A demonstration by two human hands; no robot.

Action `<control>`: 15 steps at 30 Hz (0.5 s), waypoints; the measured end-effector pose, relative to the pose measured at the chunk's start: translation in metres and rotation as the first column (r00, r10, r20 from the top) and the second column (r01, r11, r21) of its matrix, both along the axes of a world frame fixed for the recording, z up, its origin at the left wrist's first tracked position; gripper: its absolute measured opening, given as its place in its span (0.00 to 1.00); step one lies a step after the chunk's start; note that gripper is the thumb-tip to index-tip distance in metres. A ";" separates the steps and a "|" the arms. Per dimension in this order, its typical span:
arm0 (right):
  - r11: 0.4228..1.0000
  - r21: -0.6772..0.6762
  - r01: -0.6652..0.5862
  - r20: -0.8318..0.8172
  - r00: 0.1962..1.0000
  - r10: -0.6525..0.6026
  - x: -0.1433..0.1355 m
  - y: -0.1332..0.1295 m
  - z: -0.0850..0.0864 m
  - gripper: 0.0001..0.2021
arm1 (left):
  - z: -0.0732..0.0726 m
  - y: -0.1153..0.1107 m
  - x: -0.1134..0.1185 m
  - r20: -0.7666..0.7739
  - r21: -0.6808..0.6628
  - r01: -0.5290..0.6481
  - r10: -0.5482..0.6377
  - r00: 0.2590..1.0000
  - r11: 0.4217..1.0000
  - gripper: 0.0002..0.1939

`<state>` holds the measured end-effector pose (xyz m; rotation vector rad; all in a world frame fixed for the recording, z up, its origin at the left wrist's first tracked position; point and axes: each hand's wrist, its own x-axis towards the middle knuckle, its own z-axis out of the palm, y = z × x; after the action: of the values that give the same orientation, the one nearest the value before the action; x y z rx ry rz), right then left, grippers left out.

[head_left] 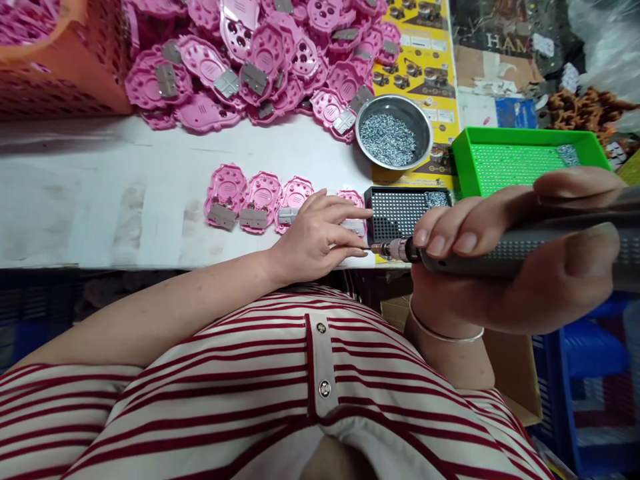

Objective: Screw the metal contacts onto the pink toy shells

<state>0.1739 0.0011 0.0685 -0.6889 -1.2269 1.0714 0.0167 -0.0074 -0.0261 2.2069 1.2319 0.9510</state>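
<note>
My right hand is wrapped round a dark grey electric screwdriver, held level with its bit pointing left. At the bit's tip, the thumb and forefinger of my left hand come together; whatever is between them is too small to make out. The other left fingers stretch over a pink plastic casing with a grey metal plate, which they partly hide. To the left lie three more pink casings in a row: one at the end, a middle one and one beside my hand.
A black perforated tray with some screws touches the row's right end. Behind it stand a metal bowl of screws and a green tray. Many pink casings are heaped at the back, beside an orange basket.
</note>
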 end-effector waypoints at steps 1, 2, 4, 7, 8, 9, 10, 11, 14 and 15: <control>1.000 0.021 -0.002 -0.007 1.000 0.002 0.001 0.000 -0.001 0.06 | -0.001 0.000 -0.001 0.002 0.008 -0.011 0.011 1.000 1.000 0.06; 0.999 0.048 0.002 -0.023 1.000 -0.001 0.001 0.001 -0.003 0.06 | -0.002 0.000 -0.002 0.003 0.015 -0.028 0.028 1.000 1.000 0.06; 0.998 0.048 0.026 -0.027 0.999 -0.025 0.002 0.002 -0.009 0.04 | -0.005 0.000 -0.005 -0.011 0.026 -0.078 0.079 0.997 0.997 0.06; 0.991 0.121 0.049 -0.020 0.999 -0.047 0.001 0.006 -0.020 0.03 | -0.010 -0.002 -0.012 -0.091 0.046 -0.181 0.185 0.979 0.982 0.06; 0.975 0.219 0.043 -0.040 0.999 -0.035 0.000 0.007 -0.025 0.03 | -0.012 -0.002 -0.014 -0.122 0.057 -0.202 0.208 0.971 0.978 0.06; 0.961 0.273 0.037 -0.042 0.999 -0.026 -0.001 0.010 -0.029 0.03 | -0.013 -0.003 -0.015 -0.150 0.068 -0.209 0.217 0.965 0.976 0.06; 0.963 0.265 0.044 -0.036 0.999 -0.036 -0.003 0.012 -0.034 0.03 | -0.015 -0.004 -0.016 -0.173 0.077 -0.204 0.215 0.961 0.976 0.06; 0.975 0.217 0.048 -0.020 0.999 -0.044 -0.005 0.015 -0.039 0.03 | -0.016 -0.004 -0.016 -0.194 0.085 -0.191 0.204 0.960 0.978 0.06; 0.940 0.332 0.073 -0.087 0.995 -0.047 -0.012 0.027 -0.056 0.08 | -0.016 -0.005 -0.015 -0.235 0.116 -0.138 0.163 0.958 0.984 0.07; 0.901 0.427 0.076 -0.106 0.994 -0.034 -0.015 0.031 -0.063 0.10 | -0.017 -0.005 -0.014 -0.244 0.127 -0.123 0.151 0.958 0.984 0.08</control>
<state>0.1592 0.0326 0.0057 -0.3227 -1.2957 0.7389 0.0028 -0.0126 -0.0427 2.4150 1.4970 0.8253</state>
